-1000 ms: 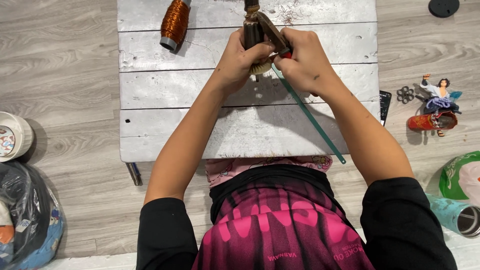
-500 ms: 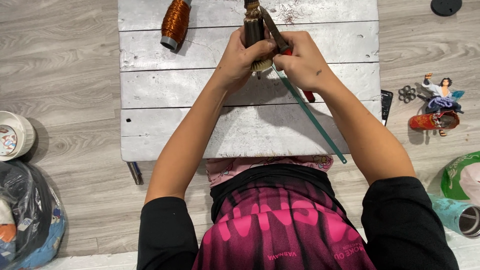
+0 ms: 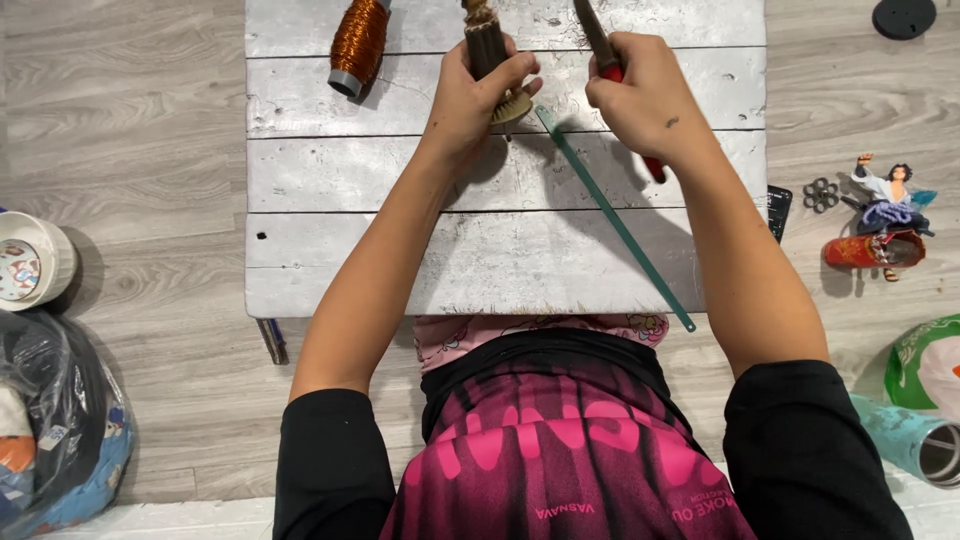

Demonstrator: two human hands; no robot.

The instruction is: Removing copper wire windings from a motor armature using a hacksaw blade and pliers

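Here, left hand (image 3: 470, 95) gripping brown cylinder (image 3: 488, 50), right hand (image 3: 640, 95) gripping red-handled tool (image 3: 610, 60).

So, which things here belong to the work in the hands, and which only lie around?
In use:
- ribbed brown cylinder, in left hand
- red-handled tool, in right hand

Lying about:
- green saw blade
- copper wire spool
- figurine
- white bowl

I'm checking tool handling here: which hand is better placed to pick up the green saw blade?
Right. The right hand is beside the green saw blade, though it holds a red-handled tool; the left hand grips the brown ribbed piece.
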